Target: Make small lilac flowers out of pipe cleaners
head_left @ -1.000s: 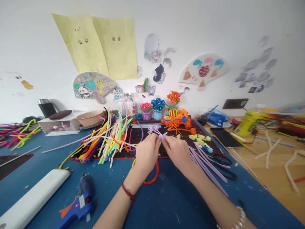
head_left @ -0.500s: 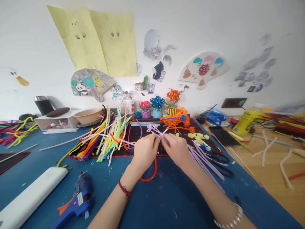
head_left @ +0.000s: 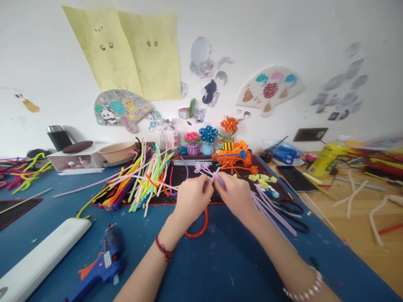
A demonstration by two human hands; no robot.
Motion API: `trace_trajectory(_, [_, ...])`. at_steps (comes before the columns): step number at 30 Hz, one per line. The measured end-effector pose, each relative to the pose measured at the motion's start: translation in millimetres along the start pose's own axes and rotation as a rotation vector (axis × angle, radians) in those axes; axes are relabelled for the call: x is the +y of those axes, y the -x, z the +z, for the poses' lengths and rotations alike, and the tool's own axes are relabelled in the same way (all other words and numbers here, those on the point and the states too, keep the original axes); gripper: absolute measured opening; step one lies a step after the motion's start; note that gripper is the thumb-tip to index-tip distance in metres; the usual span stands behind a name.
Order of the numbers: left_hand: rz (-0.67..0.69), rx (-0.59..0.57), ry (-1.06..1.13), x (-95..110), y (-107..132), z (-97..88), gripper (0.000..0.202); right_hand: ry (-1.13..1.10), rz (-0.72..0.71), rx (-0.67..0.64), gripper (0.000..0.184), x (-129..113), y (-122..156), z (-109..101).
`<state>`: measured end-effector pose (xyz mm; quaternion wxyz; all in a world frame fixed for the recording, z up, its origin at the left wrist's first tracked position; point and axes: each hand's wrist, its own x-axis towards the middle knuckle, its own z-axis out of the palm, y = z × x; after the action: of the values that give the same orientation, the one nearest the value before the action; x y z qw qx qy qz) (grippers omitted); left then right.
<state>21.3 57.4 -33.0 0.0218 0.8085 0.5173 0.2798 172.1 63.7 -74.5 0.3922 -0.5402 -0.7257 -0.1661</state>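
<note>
Both my hands meet over the middle of the blue mat, fingers pinched round a light purple pipe cleaner (head_left: pixel 215 175). My left hand (head_left: pixel 193 196) grips it from the left, and my right hand (head_left: pixel 235 193) from the right, fingertips close together. Just beyond my fingers, curled purple pipe-cleaner loops (head_left: pixel 201 167) lie or stick out; whether they join the held piece I cannot tell. Loose light purple pipe cleaners (head_left: pixel 272 214) lie right of my right hand, beside black-handled scissors (head_left: pixel 294 214). A red curved handle (head_left: pixel 201 230) shows beneath my left hand.
A blue glue gun (head_left: pixel 108 260) and a white elongated device (head_left: pixel 47 256) lie front left. Bundled colourful pipe cleaners (head_left: pixel 151 180) spread behind them. Small potted pipe-cleaner flowers (head_left: pixel 208 140) stand at the back, near orange flower stems (head_left: pixel 234 157). A phone (head_left: pixel 296 178) and yellow bottle (head_left: pixel 329 157) are right.
My fingers have shifted slightly on the purple pipe cleaner, and its short end by my right fingertips sits at a different angle. Both hands keep their pinch in nearly the same place.
</note>
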Motion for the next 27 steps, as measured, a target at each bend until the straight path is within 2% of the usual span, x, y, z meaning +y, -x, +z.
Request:
trace_trajectory(5, [-0.002,0.01,-0.026,2.2,1.7,0.4,0.021,0.008,0.021,-0.028,0.025,1.0,-0.3,-0.5])
trace_trajectory(10, [-0.006,0.017,0.116,-3.5,0.6,4.1,0.022,-0.03,-0.004,-0.054,0.024,2.4,0.5,1.7])
trace_trajectory(13, [0.054,0.039,0.187,-7.4,0.0,5.6,0.033,-0.035,0.013,-0.043,0.024,1.3,0.5,1.4])
trace_trajectory(17, [0.131,0.055,0.221,-8.7,0.3,4.6,0.031,-0.043,0.022,-0.053,0.023,-1.0,0.1,-0.1])
trace_trajectory(27, [0.108,0.012,0.387,-10.5,-1.3,2.6,0.031,-0.007,-0.062,-0.042,0.024,1.4,2.1,1.2])
